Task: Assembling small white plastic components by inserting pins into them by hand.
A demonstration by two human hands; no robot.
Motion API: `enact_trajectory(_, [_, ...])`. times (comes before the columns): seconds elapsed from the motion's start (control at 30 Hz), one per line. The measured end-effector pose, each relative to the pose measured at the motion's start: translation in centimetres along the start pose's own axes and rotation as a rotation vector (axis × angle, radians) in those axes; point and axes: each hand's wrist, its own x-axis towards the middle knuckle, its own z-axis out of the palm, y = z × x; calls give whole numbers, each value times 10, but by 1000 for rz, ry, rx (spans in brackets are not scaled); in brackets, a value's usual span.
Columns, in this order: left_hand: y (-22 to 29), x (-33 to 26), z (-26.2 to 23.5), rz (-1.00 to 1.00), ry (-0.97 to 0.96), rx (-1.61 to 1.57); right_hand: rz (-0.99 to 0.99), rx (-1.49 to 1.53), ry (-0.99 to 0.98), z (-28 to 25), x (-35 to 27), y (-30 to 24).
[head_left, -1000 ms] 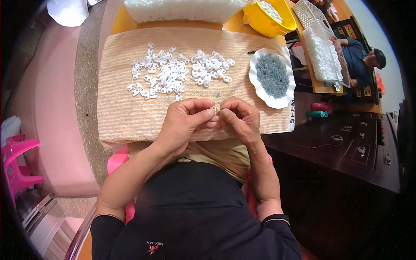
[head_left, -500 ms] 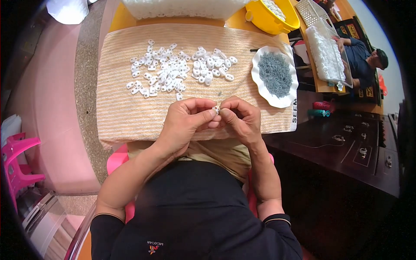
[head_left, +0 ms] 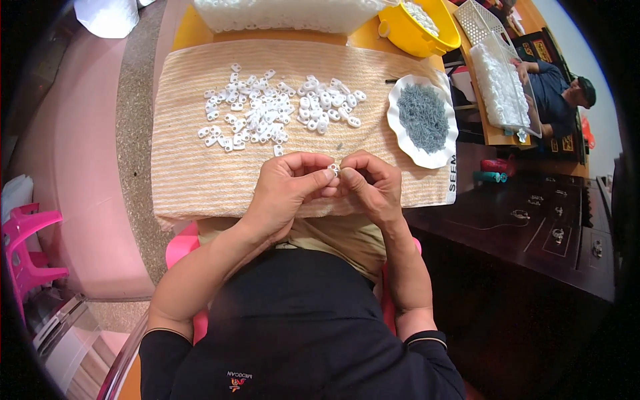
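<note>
My left hand (head_left: 280,190) is closed in a pinch around a small white plastic piece with two holes (head_left: 335,169), above the near edge of the striped towel. My right hand (head_left: 377,190) meets it there, thumb and forefinger pinched at the piece's right side; whatever lies between those fingertips is too small to make out. Beyond my hands are a spread of white two-hole pieces (head_left: 263,120) and, to its right, a heap of rounder white pieces (head_left: 325,103). One small grey piece (head_left: 339,146) lies just past my fingers.
A scalloped white plate (head_left: 437,160) full of small grey pieces (head_left: 423,120) stands on the towel (head_left: 200,180) at right. At the back are a clear bin (head_left: 287,17) of white parts and a yellow basin (head_left: 413,37). Another person (head_left: 557,97) sits far right beside a second bin (head_left: 497,87).
The view has shifted slightly, so the towel and its heaps appear a little lower. Both hands keep their pinch on the white piece, with hardly any visible movement.
</note>
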Motion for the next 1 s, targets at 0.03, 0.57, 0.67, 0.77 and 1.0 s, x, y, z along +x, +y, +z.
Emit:
enact_trajectory(0.03, [0,0,1,-5,0,-9,-9,-8,6,0,0,-1])
enact_trajectory(0.57, [-1,0,2,8,7,-26,-17,20,12,0,-2,3])
enact_trajectory(0.67, [-2,0,2,12,-1,-28,-15,7,21,1,-3,2])
enact_trajectory(0.77, [-2,0,2,12,-5,-29,-15,-1,20,1,-2,2])
enact_trajectory(1.0, [-4,0,2,12,2,-35,-20,-21,23,1,-2,1])
